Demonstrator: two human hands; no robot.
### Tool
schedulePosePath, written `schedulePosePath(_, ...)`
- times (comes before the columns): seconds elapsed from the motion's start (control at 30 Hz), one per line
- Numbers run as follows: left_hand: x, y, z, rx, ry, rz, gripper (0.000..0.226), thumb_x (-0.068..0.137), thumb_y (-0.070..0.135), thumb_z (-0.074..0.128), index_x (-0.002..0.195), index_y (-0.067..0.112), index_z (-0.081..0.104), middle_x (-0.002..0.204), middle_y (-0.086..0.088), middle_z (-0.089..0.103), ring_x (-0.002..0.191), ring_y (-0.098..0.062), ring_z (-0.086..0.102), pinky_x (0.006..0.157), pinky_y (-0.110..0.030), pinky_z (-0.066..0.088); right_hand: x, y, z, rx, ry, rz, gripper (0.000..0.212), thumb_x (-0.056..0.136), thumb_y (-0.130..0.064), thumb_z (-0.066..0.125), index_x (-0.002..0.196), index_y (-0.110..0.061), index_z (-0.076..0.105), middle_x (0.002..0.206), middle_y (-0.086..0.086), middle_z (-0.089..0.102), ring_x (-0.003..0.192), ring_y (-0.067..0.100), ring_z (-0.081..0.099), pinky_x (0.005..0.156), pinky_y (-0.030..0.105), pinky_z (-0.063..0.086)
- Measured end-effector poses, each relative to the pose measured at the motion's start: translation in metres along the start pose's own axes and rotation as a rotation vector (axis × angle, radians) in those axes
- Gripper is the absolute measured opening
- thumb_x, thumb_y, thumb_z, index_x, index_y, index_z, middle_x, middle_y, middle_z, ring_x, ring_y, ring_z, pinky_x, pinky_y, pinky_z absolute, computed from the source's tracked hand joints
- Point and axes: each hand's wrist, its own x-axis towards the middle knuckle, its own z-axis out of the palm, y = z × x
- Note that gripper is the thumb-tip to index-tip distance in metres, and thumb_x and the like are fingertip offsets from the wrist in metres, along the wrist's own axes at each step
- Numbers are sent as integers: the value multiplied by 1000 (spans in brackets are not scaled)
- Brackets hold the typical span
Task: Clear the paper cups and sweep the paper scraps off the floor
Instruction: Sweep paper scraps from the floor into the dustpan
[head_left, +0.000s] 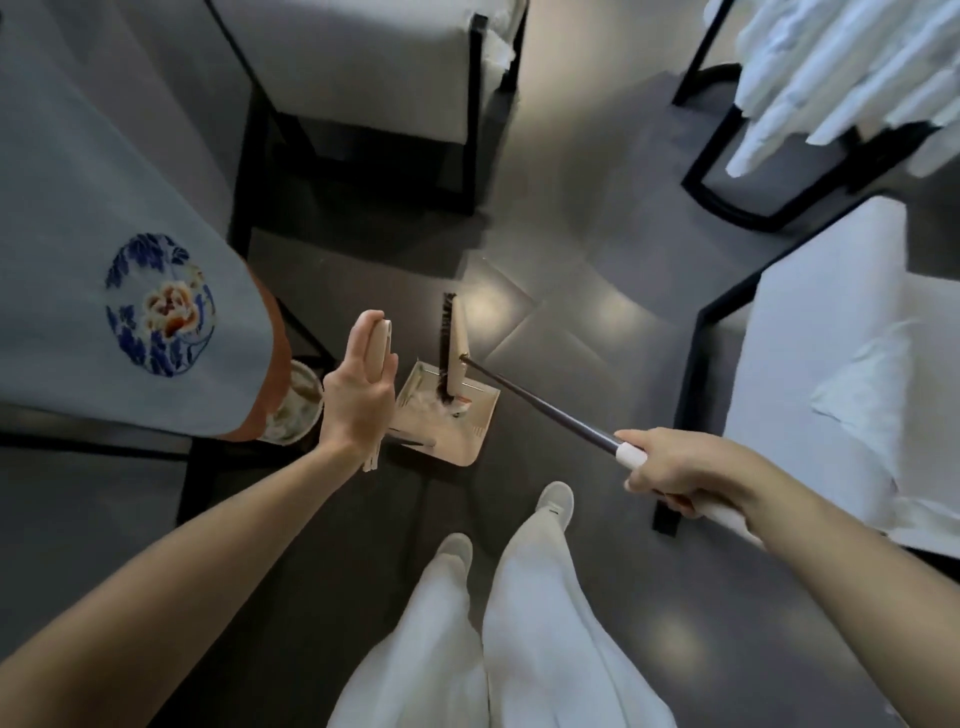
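My left hand (358, 387) grips the beige upright handle (381, 343) of a dustpan (457, 426) that stands on the dark floor. My right hand (675, 470) holds the white grip of a broom whose dark shaft (540, 402) runs down to the broom head (454, 353). The black bristles reach into the pan, where white paper scraps (423, 408) lie. A round bin (296, 408) with crumpled white paper inside stands left of the pan, partly under the table edge.
A table with a pale blue cloth (104, 260) and a flower emblem fills the left. Black-framed chairs with white seats stand at the back (363, 67) and right (841, 364). A rack of white cloth (841, 78) hangs at top right. My white-trousered legs (519, 597) stand below.
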Motion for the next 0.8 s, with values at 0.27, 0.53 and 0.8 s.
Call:
schedulePosePath(0.27, 18, 26, 0, -39, -3, 52, 43, 99, 17, 52, 134, 38, 41, 99, -1, 56, 66, -11, 55, 60, -34, 54, 4, 11, -17, 412, 150, 28, 68, 94, -20, 61, 151, -23, 24, 59, 7, 49, 48, 17, 45, 49, 28, 40)
schedulePosePath(0.53, 61, 49, 30, 10, -33, 34, 40, 98, 16, 53, 132, 37, 44, 97, 1, 57, 60, -6, 51, 51, -18, 43, 51, 2, -98, 184, 241, 44, 56, 97, -28, 56, 143, -7, 34, 90, 14, 66, 73, 28, 62, 79, 33, 48)
schedulePosePath(0.8, 121, 79, 70, 109, -93, 48, 43, 99, 17, 50, 136, 37, 42, 93, -1, 58, 60, -8, 53, 50, -18, 45, 110, -7, -102, -176, 151, 70, 46, 97, -26, 52, 137, -10, 38, 135, 12, 54, 114, 31, 57, 84, 31, 45)
